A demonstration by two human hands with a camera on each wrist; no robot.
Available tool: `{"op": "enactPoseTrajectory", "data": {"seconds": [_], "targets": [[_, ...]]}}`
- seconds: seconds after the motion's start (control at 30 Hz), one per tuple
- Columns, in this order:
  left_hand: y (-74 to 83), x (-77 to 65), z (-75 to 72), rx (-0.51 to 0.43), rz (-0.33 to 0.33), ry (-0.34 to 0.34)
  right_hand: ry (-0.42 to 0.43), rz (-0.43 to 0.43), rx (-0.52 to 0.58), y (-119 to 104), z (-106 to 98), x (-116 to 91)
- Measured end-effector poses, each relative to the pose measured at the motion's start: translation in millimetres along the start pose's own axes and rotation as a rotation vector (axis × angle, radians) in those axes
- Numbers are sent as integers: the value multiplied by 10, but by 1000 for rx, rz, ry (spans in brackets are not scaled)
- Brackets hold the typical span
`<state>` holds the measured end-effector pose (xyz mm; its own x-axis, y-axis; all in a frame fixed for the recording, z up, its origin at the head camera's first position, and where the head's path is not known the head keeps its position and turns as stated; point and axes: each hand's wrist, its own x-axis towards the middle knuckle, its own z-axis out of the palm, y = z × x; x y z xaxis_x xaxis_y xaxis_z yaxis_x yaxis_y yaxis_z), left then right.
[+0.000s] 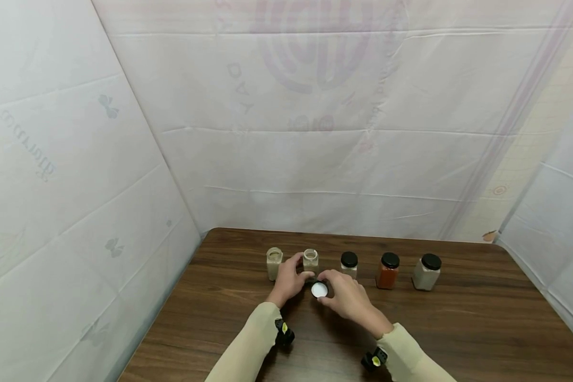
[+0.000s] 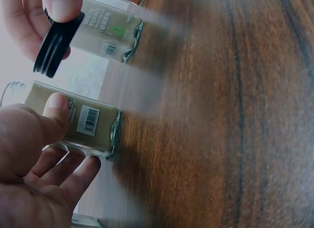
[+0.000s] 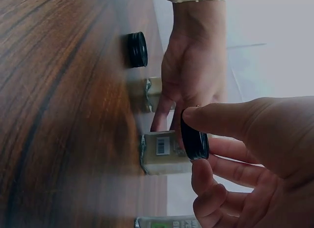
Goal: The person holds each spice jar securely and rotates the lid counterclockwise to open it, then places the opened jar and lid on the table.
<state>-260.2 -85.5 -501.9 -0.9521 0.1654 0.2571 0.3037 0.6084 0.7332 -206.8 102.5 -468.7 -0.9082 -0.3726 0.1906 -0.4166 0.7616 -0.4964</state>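
My left hand [image 1: 288,280] holds an uncapped square glass spice jar [image 1: 311,261] that stands on the table. In the left wrist view its thumb lies against the barcode side of this jar [image 2: 88,124], which holds tan powder. Just in front of the jar, my right hand [image 1: 349,297] pinches a black screw lid [image 1: 319,290] by its rim, its white inside showing in the head view. The lid [image 3: 194,137] is apart from the jar's mouth. Left of the left hand stands another uncapped jar [image 1: 274,264] of pale powder.
To the right stand a black-lidded jar labelled white pepper [image 2: 105,29], a black-lidded jar of red-orange powder [image 1: 388,276] and a black-lidded jar of pale powder [image 1: 426,276]. A second black lid [image 3: 138,49] lies on the wooden table [image 1: 482,318]. White sheeting [image 1: 315,159] hangs behind.
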Motion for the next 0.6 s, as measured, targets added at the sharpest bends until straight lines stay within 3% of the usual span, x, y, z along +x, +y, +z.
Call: {"op": "enactPoseTrajectory", "data": {"seconds": [0.6], "targets": [[4, 8, -10, -19, -3, -16, -91, -24, -9, -16, 169, 62]]}}
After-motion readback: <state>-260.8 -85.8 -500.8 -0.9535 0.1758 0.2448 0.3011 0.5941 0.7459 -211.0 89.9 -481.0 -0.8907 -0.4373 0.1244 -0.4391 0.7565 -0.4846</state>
